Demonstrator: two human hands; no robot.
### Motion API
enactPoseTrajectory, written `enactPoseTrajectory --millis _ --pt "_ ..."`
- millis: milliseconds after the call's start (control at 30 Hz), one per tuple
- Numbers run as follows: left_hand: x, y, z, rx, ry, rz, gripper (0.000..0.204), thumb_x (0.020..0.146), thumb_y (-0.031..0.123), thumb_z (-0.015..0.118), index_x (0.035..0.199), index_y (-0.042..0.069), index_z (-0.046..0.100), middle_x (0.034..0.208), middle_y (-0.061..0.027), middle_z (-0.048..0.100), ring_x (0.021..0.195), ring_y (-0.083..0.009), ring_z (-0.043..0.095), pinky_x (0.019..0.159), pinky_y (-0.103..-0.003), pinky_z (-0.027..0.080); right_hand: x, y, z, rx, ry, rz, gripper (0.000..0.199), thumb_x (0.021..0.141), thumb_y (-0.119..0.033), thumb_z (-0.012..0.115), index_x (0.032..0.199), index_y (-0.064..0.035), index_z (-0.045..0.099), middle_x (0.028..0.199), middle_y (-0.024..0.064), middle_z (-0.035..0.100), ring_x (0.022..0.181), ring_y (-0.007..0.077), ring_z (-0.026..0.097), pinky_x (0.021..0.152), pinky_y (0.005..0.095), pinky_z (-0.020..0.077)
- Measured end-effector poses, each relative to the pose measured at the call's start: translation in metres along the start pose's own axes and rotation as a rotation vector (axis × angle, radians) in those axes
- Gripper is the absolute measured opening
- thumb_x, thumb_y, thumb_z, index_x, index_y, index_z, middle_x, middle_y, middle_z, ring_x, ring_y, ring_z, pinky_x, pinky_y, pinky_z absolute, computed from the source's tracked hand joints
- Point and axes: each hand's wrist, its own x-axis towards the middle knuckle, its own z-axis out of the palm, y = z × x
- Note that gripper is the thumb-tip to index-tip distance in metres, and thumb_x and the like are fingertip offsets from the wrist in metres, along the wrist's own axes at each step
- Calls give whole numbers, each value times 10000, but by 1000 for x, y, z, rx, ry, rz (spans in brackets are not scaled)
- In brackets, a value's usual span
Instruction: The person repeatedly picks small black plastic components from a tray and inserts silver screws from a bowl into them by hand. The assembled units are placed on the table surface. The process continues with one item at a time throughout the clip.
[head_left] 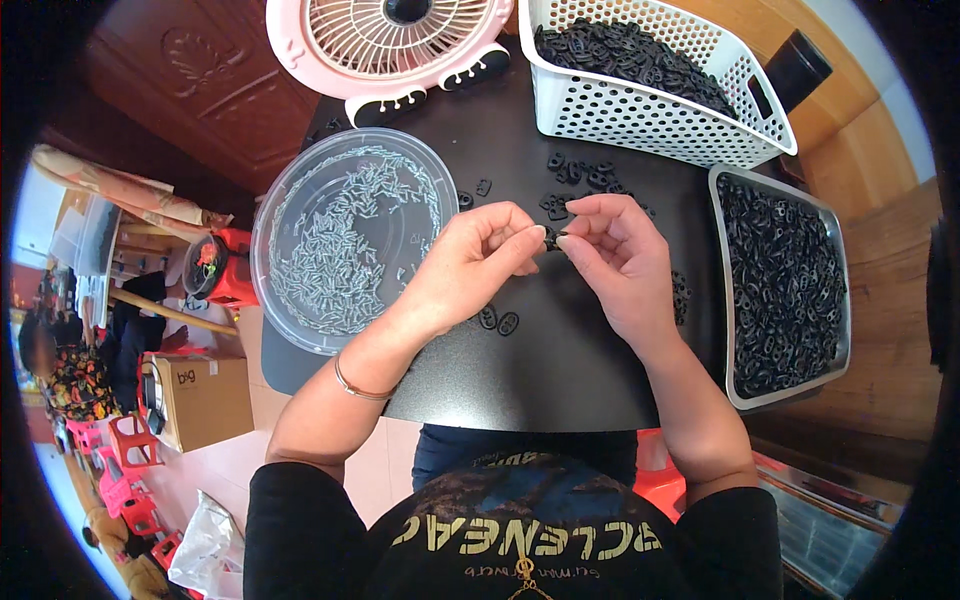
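Over the dark table [540, 385], my left hand [485, 255] and my right hand [622, 262] meet, fingertips pinched. Between them is a small black plastic piece [550, 238], partly hidden by the fingers. Left of my left hand stands a clear round tub [264, 255] with many small silvery metal pieces [335, 255], too small to name surely. Beyond my hands lie several loose black pieces [590, 175]. A pair of black oval rings [498, 320] rests just below my left hand.
A white perforated basket [640, 125] of black parts stands at the far right. Nearer, a metal tray [735, 385] holds black oval pieces. A pink fan [375, 85] stands at the back. On the floor at left are a cardboard box [215, 405] and several stools [135, 440]; a person [75, 385] is beyond.
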Motion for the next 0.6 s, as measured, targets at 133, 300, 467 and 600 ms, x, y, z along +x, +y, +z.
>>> enactPoseTrajectory --millis 133,300,467,600 --pt "1 -2 0 -45 -1 1 158 866 165 537 796 24 553 738 4 557 694 -57 521 656 -202 426 0 2 0 16 -5 -7 245 785 23 573 1018 -15 506 834 42 566 755 64 543 676 198 449" --pt "0 -1 2 -72 18 -7 97 841 107 562 805 18 563 743 3 564 686 -56 529 643 -193 431 0 1 0 4 4 4 241 781 22 577 1009 -14 507 833 43 566 749 64 544 676 196 452" --pt "1 -8 0 -58 34 40 50 819 58 578 800 13 566 742 6 564 678 -42 522 624 -179 428 1 1 1 14 13 20 228 776 13 587 989 -18 509 834 39 567 752 65 548 677 192 451" --pt "-1 -1 3 -3 51 52 25 804 25 583 801 7 566 739 5 564 687 -37 515 626 -175 422 0 0 -1 22 18 38 212 773 2 593 968 -22 512 837 37 569 759 66 551 686 195 450"
